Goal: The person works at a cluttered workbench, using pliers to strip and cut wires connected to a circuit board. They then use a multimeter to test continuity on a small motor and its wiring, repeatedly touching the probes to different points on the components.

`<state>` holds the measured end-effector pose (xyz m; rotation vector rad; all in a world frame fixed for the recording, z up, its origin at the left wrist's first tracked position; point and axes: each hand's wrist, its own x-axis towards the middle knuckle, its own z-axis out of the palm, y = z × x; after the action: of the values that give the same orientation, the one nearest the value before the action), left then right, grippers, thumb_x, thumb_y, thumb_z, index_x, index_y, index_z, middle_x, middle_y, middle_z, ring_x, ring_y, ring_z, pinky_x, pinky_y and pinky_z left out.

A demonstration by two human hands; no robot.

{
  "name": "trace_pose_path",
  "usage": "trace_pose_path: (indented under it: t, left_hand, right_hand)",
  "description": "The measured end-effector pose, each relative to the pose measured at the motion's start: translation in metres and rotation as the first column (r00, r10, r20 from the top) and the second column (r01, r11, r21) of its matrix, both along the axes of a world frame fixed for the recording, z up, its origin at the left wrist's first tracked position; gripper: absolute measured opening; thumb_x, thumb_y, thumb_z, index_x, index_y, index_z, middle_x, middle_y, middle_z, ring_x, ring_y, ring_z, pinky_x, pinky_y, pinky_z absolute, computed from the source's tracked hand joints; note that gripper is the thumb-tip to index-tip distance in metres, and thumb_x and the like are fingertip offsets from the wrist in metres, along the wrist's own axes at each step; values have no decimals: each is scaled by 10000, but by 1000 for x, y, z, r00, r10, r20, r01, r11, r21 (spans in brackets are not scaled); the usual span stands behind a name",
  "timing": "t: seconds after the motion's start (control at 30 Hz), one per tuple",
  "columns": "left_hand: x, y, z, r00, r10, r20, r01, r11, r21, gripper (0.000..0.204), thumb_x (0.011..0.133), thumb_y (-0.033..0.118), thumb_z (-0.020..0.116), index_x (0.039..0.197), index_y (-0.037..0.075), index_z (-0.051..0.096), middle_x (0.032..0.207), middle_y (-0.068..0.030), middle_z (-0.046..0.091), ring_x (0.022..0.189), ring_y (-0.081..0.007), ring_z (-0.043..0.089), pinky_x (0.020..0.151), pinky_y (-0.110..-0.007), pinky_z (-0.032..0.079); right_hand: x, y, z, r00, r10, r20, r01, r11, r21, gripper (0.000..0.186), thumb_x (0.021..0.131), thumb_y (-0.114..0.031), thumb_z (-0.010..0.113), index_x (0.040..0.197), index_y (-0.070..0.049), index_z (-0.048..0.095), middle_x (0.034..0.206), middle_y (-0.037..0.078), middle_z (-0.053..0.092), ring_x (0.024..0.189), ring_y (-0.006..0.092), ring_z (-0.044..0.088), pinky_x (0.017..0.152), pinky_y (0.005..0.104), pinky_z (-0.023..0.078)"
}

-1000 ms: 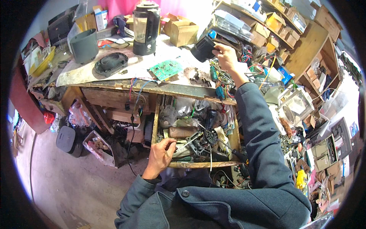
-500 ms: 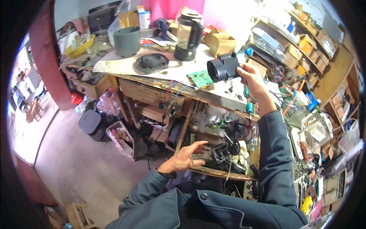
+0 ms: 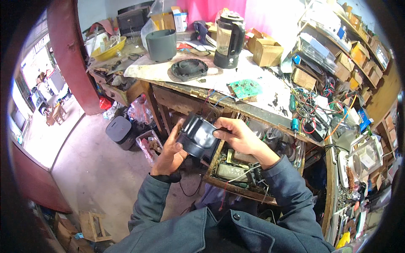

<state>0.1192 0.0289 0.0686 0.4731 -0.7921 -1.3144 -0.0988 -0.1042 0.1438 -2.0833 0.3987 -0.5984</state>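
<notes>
Between my two hands, over the bench's front edge, is a black plastic housing (image 3: 199, 134) with a round collar and a boxier body. My left hand (image 3: 167, 155) cups its left side, fingers wrapped behind it. On the upper right of the housing, the thumb and fingers of my right hand (image 3: 241, 137) pinch the rim. A green circuit board (image 3: 245, 88) lies on the bench beyond. Further left are a black round vented cover (image 3: 190, 69) and a grey open-topped tub (image 3: 161, 46). A blender-like clear jug with a black handle (image 3: 229, 42) stands behind them.
An open drawer (image 3: 236, 187) with jumbled parts and wires sits just below my right forearm. Screwdrivers (image 3: 293, 113) and tangled cables lie on the bench's right end. Crowded shelves (image 3: 333, 50) rise at right. A dark bin (image 3: 122, 133) stands on the floor at left.
My right hand has brought the black housing from above the bench down and left, toward my body. My left hand has risen and now grips it too. The view has shifted left.
</notes>
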Motion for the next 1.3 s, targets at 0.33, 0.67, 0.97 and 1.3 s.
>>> trace_pose_path:
  t: [0.33,0.67,0.97,1.3]
  left_hand:
    - [40,-7,6,860,490,140,-502,862,73,601,884,122,764,1424,47,509,1311,-92,638,1190,-238,657,1019,-399,560]
    - [131,-93,59,549,790,273,-767,606,-210,491,928,137,789,1352,20,571,1271,-61,645,1144,-175,617,1024,-353,494]
    - [251,-241,143,-70,872,485,-797,243,-553,776,743,415,921,1289,-46,619,1273,-183,673,1161,-301,637,1030,-424,480]
    - [320,-368,184,-626,662,412,-401,181,-898,1002,753,372,919,1534,-7,418,1514,-292,491,1406,-432,486,1181,-480,409]
  right_hand:
    - [56,7,-68,973,-205,105,220,963,-159,424,929,-129,765,1292,-41,566,1149,181,695,1010,325,701,873,405,569]
    - [57,2,-122,890,-105,-443,-165,833,-529,271,917,-345,701,943,-75,698,916,140,734,866,374,727,742,501,581]
    - [58,6,-131,904,-237,-355,-11,818,-575,234,830,-290,714,823,-57,691,806,139,716,767,357,728,685,486,586]
    - [60,0,-133,857,-237,-458,-22,870,-492,227,818,-270,691,860,-47,683,825,150,712,793,351,731,720,473,584]
